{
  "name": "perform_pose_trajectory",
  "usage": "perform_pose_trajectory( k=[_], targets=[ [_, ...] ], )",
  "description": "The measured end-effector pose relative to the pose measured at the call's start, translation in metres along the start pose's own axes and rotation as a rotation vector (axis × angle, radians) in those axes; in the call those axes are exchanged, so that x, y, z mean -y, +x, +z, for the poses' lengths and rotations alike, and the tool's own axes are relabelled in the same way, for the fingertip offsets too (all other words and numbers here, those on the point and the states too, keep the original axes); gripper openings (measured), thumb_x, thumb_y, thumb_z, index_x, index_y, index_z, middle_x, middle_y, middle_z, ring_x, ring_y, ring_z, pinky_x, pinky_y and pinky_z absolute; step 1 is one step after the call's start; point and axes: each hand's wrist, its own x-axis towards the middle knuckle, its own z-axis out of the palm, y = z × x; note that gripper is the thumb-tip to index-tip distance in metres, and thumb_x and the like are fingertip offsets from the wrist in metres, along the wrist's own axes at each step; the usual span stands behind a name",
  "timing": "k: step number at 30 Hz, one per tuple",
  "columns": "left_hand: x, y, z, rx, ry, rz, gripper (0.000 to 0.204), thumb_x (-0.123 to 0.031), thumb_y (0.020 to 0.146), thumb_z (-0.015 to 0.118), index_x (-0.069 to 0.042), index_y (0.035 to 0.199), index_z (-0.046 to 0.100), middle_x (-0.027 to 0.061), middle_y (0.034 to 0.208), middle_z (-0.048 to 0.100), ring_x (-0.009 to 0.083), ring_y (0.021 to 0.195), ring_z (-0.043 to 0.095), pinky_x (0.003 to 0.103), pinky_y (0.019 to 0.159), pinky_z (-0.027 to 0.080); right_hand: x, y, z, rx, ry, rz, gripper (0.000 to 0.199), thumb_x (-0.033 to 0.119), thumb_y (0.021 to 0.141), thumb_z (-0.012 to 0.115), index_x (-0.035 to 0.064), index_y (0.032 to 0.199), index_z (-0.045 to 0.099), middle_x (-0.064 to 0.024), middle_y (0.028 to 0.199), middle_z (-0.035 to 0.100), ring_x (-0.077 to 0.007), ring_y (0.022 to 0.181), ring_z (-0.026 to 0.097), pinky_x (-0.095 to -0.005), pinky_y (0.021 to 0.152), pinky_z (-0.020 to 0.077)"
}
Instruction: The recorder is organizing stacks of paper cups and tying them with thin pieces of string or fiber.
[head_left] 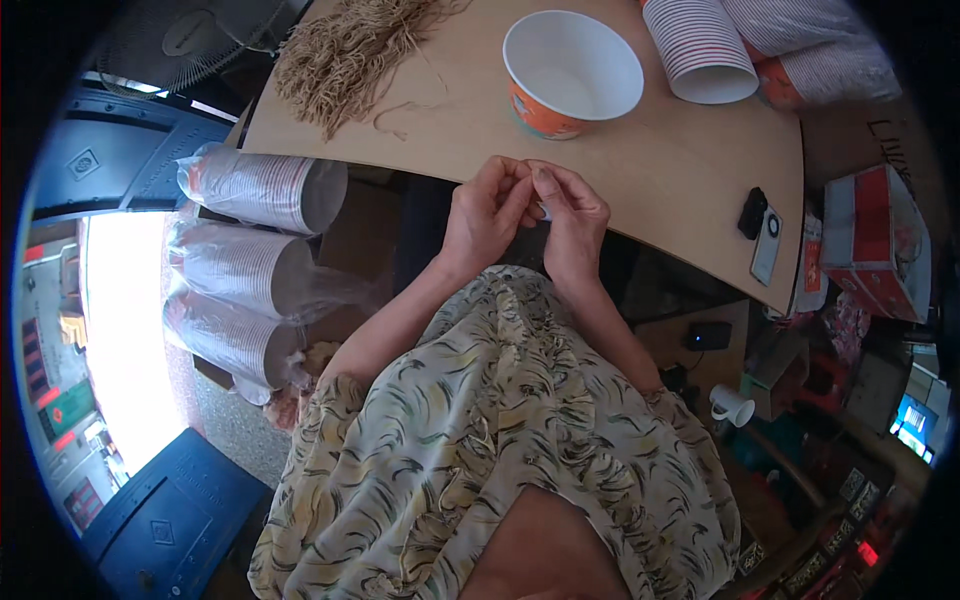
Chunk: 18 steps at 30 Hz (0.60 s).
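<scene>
At bench edge: left hand (pixel 487 212) and right hand (pixel 572 222) pressed together, fingertips pinching small pale piece (pixel 543 210), kind unclear. One paper bowl (pixel 572 72) upright, empty. Raffia strands (pixel 350 55) heaped, bowl stacks (pixel 700 48) unworked. Judged early stage.

the paper bowl (pixel 572 70) is white inside and orange outside. the table (pixel 660 170) is light brown, the bundle of strings (pixel 345 55) is beige. the stacked cups (pixel 700 45) have thin red and white stripes. the dress (pixel 500 450) is cream with green and grey leaf pattern.
</scene>
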Motion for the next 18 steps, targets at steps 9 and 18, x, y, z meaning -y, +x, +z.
perform_pose_trajectory(
  k=[9,18],
  targets=[
    [-0.020,-0.003,-0.007,0.133,0.096,-0.083,0.020,-0.008,0.099,0.064,0.003,0.115,0.063,0.0062,0.092,0.070,0.0095,0.081,0.068,0.021,0.068,0.055,0.010,0.005,-0.024,0.152,-0.070,-0.058,0.017,0.012,0.101,0.059,-0.0042,0.106,0.065,-0.0053,0.105,0.069,-0.0100,0.092,0.063,-0.0251,0.078,0.0525],
    [-0.021,0.005,-0.017,0.184,0.215,0.168,0.015,-0.004,0.087,0.077,0.001,0.101,0.074,0.0055,0.096,0.069,0.0100,0.083,0.064,0.026,0.070,0.052,0.033,-0.010,-0.043,0.231,-0.416,-0.118,0.015,0.012,0.101,0.060,-0.0019,0.104,0.064,-0.0053,0.102,0.069,-0.0102,0.090,0.063,-0.0256,0.083,0.0500]
  ],
)
